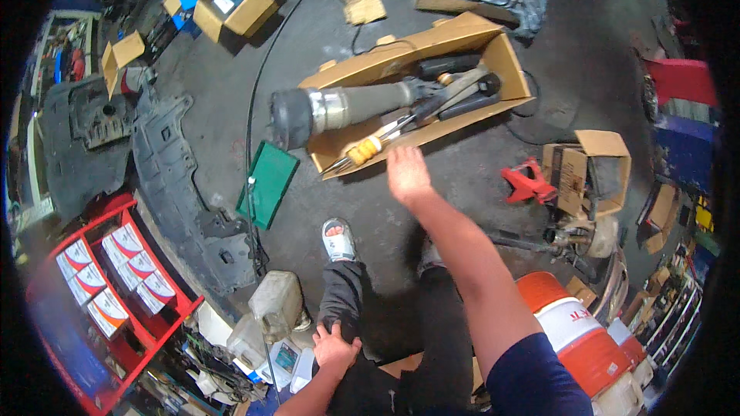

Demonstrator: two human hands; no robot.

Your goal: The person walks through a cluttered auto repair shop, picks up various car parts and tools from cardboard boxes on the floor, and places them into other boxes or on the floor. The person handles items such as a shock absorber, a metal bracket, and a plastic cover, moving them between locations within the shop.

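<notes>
My right hand [407,175] reaches forward with fingers stretched out, their tips at the near edge of a long open cardboard box [439,41]; whether they touch it I cannot tell. Inside the box lies a large air suspension strut [362,104] with a grey bellows, its black end sticking out over the left side. Beside it rests a shock absorber rod with a yellow bump stop [361,150], close to my right fingertips. Black cylindrical parts [449,66] lie at the box's far side. My left hand [337,348] lies open on my left knee, holding nothing.
A green tray [267,184] and a black hose [253,108] lie on the floor left of the box. Right of it are a red stand [529,182] and a smaller cardboard box [588,173]. A red-and-white drum [574,331] stands near right; a red rack [142,339] stands near left.
</notes>
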